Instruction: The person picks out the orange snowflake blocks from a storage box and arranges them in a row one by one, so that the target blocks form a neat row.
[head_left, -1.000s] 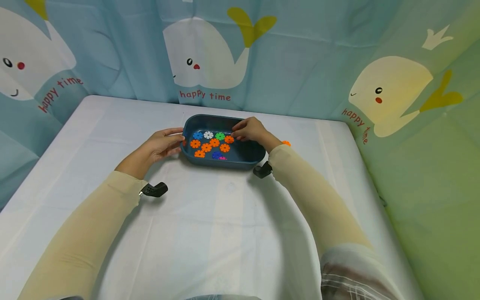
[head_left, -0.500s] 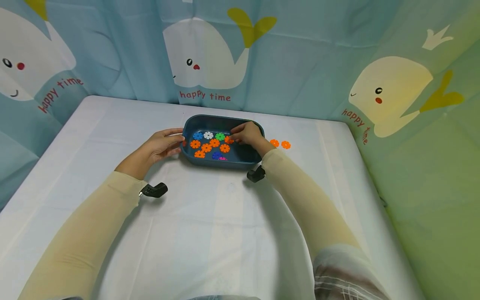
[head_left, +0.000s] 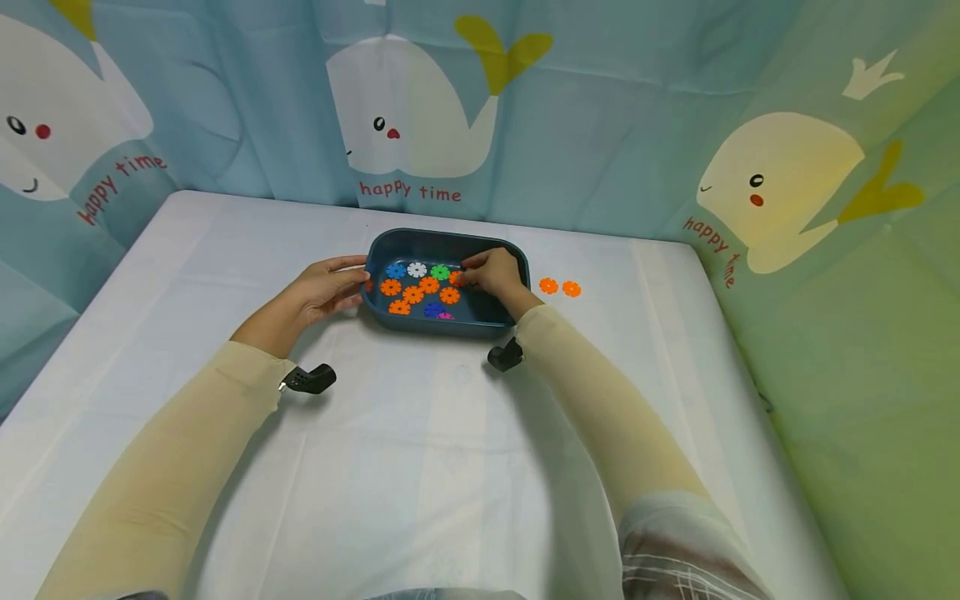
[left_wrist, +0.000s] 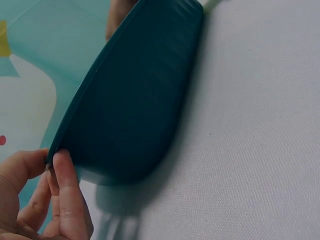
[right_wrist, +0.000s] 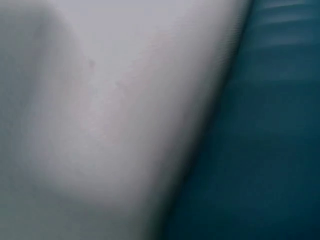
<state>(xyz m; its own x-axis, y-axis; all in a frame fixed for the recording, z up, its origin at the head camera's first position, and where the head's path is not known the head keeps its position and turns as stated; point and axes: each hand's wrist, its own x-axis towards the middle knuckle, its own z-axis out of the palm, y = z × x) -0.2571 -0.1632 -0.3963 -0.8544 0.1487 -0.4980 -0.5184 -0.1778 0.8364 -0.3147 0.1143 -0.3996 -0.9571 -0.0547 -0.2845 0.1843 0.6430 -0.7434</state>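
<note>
A dark teal plastic basin point(head_left: 450, 327) sits on the white-covered table, holding flat notched snowflake discs in orange, blue, white, green and pink. My left hand point(head_left: 327, 287) pinches the basin's left rim; in the left wrist view, the thumb and fingers point(left_wrist: 69, 195) are on either side of that rim. Inside the basin, my right hand point(head_left: 495, 273) reaches over the right half with curled fingers. Its fingertips pinch at an orange snowflake disc point(head_left: 454, 278) beside the green one point(head_left: 440, 272), covering part of it. The right wrist view has only the blurred basin wall point(right_wrist: 260, 130) and tablecloth.
Two orange snowflake discs point(head_left: 560, 287) lie on the table just right of the basin. A whale-print curtain point(head_left: 600, 125) hangs along the table's back edge, and a green one point(head_left: 877, 375) hangs at the right. Black wrist cameras point(head_left: 311, 380) jut from both sleeves.
My right wrist and forearm have shifted left and toward me, uncovering the two orange discs on the table. The right fingertips stay by the same orange disc; the left hand keeps its hold.
</note>
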